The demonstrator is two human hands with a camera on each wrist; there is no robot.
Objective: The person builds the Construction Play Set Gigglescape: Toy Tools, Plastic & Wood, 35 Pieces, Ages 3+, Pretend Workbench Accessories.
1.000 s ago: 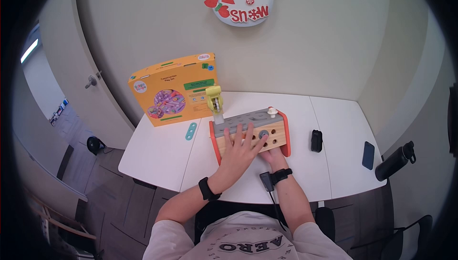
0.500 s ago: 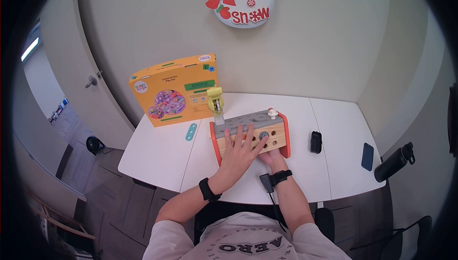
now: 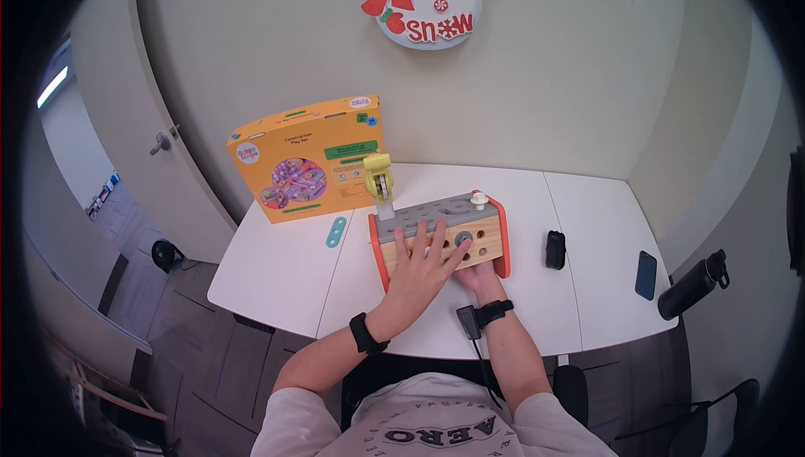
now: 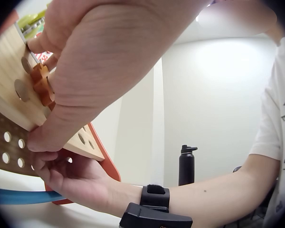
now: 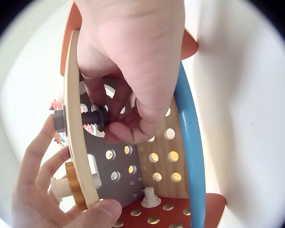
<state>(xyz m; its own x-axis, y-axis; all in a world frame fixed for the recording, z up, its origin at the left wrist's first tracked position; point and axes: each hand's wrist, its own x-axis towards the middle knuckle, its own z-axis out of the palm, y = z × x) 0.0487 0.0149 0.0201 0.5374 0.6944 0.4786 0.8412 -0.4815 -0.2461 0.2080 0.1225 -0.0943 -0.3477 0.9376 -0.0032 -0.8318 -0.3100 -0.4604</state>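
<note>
A toy toolbox [image 3: 482,254] with a wooden front panel, grey perforated top and red ends is tilted on the table. My left hand [image 3: 419,277] lies spread over the front panel, thumb hooked at its lower edge, one fingertip at the head of a grey bolt [image 5: 60,121]. The bolt's threaded shank passes through the panel to the inside. There my right hand [image 5: 137,61] pinches a dark round nut [image 5: 102,118] at the shank's end. An orange toothed piece [image 5: 75,184] with a cream bolt sits on the panel beside the left fingers.
A blue bar [image 5: 192,137] runs along the toolbox's open side, near the right hand. A yellow-green toy piece [image 3: 379,176] stands at the left end; a white screw [image 3: 479,199] stands at the right. A yellow box [image 3: 310,155], teal strip [image 3: 335,231], black case [image 3: 555,250], phone [image 3: 646,275] and bottle [image 3: 692,287] surround it.
</note>
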